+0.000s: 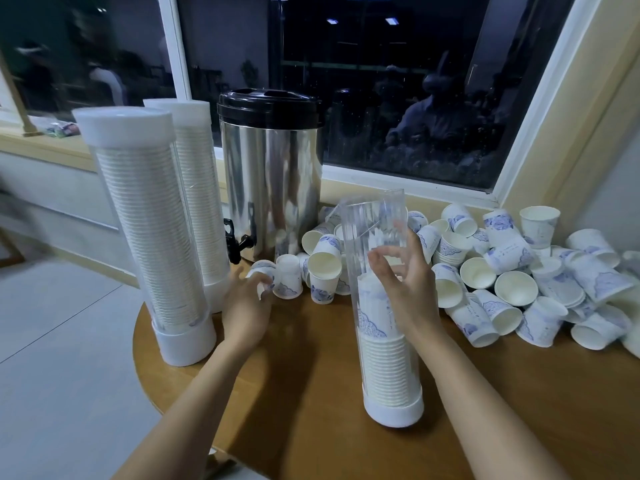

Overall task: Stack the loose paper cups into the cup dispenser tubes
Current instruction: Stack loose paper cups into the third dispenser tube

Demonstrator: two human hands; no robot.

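Two full tubes [149, 237] stand capped to the left of the urn [273, 174], so I'd call those done. Just in front of the urn's tap, the left hand [247, 306] has its fingers curled over one cup [259, 271] lying on its side. It looks like a grab, though I can't tell if the cup is off the table [311, 393] yet.

Right of the urn and nearer the camera is the open tube [381, 358], uncapped and less than half full of nested cups. The right hand [408, 289] is up against its right side about midway, fingers spread and loosely bent. It's holding nothing and seems to be steadying the tube more than clamping it. Further right of the urn, a big heap of loose cups [519, 282] runs along under the window, so there's plenty left to do.

What I'd worry about:
- The open tube is tall and skinny with only a relaxed hand on it, so a clumsy drop from the top could tip it.
- A cup going in crooked could wedge above the stack.
- That left-hand grab could nudge the neighbouring cups by the urn into rolling off the table edge.
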